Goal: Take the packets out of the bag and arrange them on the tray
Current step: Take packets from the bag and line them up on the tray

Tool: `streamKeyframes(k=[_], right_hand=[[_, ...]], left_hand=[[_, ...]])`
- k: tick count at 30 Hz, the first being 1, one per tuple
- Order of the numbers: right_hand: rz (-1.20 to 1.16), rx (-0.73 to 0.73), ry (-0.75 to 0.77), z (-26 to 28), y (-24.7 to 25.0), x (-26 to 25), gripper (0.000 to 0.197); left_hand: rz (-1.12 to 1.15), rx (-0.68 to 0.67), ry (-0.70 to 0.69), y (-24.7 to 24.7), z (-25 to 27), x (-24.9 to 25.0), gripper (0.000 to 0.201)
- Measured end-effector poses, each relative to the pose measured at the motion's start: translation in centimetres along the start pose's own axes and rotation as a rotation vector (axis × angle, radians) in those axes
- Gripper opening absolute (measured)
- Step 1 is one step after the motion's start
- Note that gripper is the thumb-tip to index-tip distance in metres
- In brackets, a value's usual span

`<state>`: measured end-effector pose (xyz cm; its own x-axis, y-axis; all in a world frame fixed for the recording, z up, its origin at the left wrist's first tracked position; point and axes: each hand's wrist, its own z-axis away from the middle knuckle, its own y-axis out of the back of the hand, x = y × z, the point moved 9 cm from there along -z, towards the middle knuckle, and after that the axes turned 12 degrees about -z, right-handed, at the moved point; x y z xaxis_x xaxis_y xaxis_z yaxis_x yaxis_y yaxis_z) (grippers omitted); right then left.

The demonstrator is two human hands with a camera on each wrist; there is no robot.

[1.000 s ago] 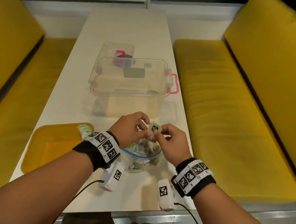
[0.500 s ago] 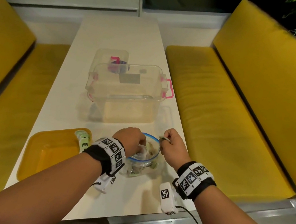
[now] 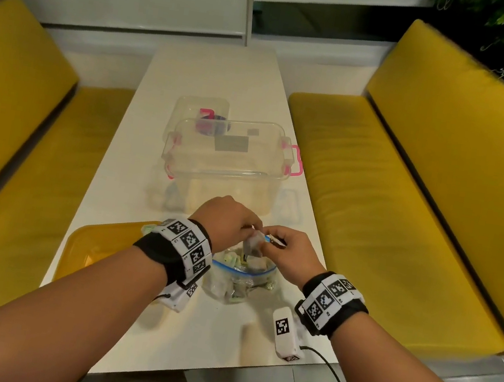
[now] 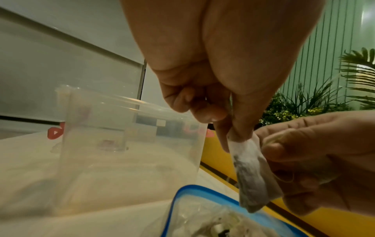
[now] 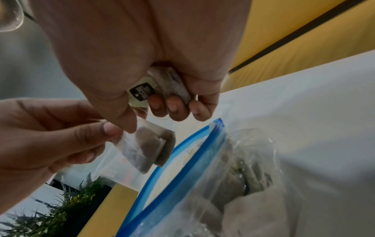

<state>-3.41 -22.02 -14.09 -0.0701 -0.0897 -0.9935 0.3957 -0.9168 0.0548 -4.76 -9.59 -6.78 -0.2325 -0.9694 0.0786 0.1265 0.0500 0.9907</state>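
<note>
Right now both hands work just above the zip bag's [image 3: 240, 279] blue-rimmed mouth, w/ a clear storage box [image 3: 229, 157] beyond the bag. Left hand [image 3: 228, 220] pinches a tea bag [image 4: 250, 173] by its top edge btwn thumb and fingertips, so it hangs clear of the rim. Right hand [image 3: 289, 251] has its fingers curled round another tea bag [image 5: 172, 83] (its tag shows), prob. to carry two at once. Yellow tray [image 3: 96, 248] sits left of the bag, some packets at its far corner.
</note>
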Motion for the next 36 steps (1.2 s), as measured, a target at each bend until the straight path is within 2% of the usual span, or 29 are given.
streamKeyframes(k=[7, 11, 15, 21, 25, 28, 30, 32, 36], right_hand=[[0.141, -0.030, 0.002, -0.3, -1.1, -0.2, 0.011], [0.122, -0.059, 0.015, -0.1, -1.7, -0.8, 0.020], [0.113, -0.057, 0.066, -0.5, -2.4, -2.0, 0.017], [0.161, -0.049, 0.082, -1.2, -3.3, -3.1, 0.014], [0.146, -0.052, 0.096, -1.4, -3.8, -3.8, 0.016], [0.080, -0.071, 0.108, -1.6, -4.0, -4.2, 0.015], [0.043, -0.085, 0.122, -1.5, -4.4, -4.6, 0.010], [0.039, -0.063, 0.142, -1.5, -4.6, -5.1, 0.017], [-0.023, 0.083, 0.125, -1.7, -4.3, -6.0, 0.033]], left_hand=[[-0.017, -0.101, 0.036, -0.7, 0.6, -0.5, 0.015], [0.079, -0.024, 0.033, 0.7, 1.2, -0.9, 0.009], [0.102, 0.079, 0.032, 3.2, 1.7, -1.4, 0.010], [0.017, 0.083, 0.059, 4.3, 1.9, -2.4, 0.011], [0.134, 0.107, 0.100, 4.5, 2.0, -3.2, 0.012], [0.220, 0.079, 0.083, 4.4, 2.1, -3.2, 0.026], [0.209, 0.081, 0.093, 4.5, 2.2, -3.4, 0.028], [0.183, 0.089, 0.131, 4.6, 2.2, -3.9, 0.027], [0.152, 0.074, 0.182, 4.7, 2.4, -4.7, 0.025]])
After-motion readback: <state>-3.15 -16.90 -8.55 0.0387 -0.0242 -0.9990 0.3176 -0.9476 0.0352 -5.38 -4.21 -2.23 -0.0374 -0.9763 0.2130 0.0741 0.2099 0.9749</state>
